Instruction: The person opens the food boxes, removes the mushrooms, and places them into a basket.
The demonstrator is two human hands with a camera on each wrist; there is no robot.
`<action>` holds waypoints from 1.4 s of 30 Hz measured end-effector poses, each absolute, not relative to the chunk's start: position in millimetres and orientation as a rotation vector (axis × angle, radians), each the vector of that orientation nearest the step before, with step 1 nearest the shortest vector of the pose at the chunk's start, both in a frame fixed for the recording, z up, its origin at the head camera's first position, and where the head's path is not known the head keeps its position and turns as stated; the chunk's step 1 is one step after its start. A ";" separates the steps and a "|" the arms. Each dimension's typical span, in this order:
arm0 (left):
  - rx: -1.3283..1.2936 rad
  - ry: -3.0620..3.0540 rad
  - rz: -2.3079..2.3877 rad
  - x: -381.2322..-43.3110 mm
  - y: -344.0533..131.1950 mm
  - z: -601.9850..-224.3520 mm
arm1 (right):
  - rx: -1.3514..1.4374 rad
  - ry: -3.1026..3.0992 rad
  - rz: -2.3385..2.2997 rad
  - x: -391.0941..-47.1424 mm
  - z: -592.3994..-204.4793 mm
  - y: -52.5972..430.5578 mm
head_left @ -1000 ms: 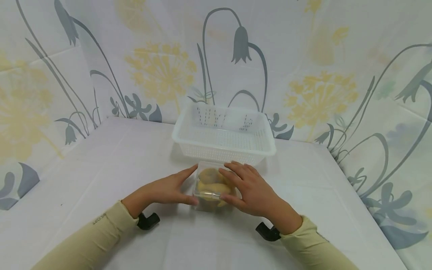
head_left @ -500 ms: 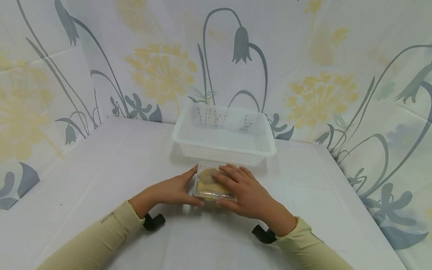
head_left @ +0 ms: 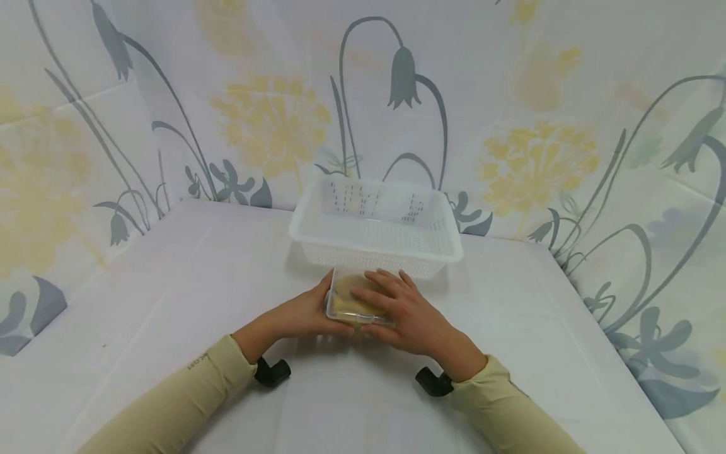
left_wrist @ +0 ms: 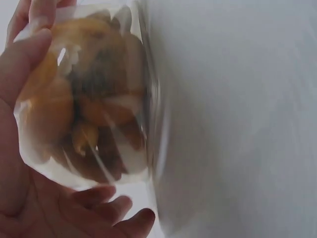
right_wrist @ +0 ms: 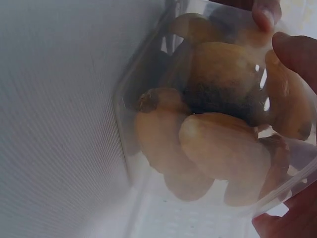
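Note:
A clear plastic box (head_left: 331, 309) with its lid on top lies between both hands in the head view. Through its walls show several oval yellow-orange fruits (right_wrist: 218, 144), some with dark patches. My left hand (head_left: 306, 314) grips the left side, thumb along the near wall and fingers round the far side. My right hand (head_left: 411, 318) holds the right side, its fingers spread over the lid and its thumb on the near wall. Both thumb tips almost meet at the front. In the left wrist view, the left thumb (left_wrist: 25, 62) presses against the box wall. The right palm hides the right end.
Behind the box stands a white perforated plastic basket (head_left: 377, 255) with nothing visible in it. A white cloth (head_left: 187, 271) covers the table, and flower-patterned cloth (head_left: 510, 75) hangs behind and at the sides. Black curved pieces (head_left: 272, 373) protrude by both wrists.
Both hands have closed in around the box, the left moving right and the right moving left. Their thumbs have come together at the front. The box has shifted slightly up in the head view.

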State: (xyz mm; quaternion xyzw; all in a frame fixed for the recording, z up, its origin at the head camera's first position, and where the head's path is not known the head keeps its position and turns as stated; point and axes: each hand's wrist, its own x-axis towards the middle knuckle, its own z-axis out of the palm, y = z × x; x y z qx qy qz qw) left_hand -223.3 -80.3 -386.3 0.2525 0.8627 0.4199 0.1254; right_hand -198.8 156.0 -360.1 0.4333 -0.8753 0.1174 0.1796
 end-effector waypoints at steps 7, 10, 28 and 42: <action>0.668 2.464 1.438 -223.9 -73.6 -390.7 | 1.227 -2.461 0.403 -206.8 -363.8 153.6; 0.642 2.462 1.459 -220.2 -72.7 -386.6 | 1.229 -2.442 0.438 -208.2 -366.9 152.5; 0.634 2.587 1.475 -219.6 -68.3 -395.3 | 1.249 -2.263 0.536 -206.9 -375.6 150.9; 0.620 2.609 1.459 -218.9 -65.9 -396.4 | 1.242 -2.269 0.543 -206.1 -371.2 152.9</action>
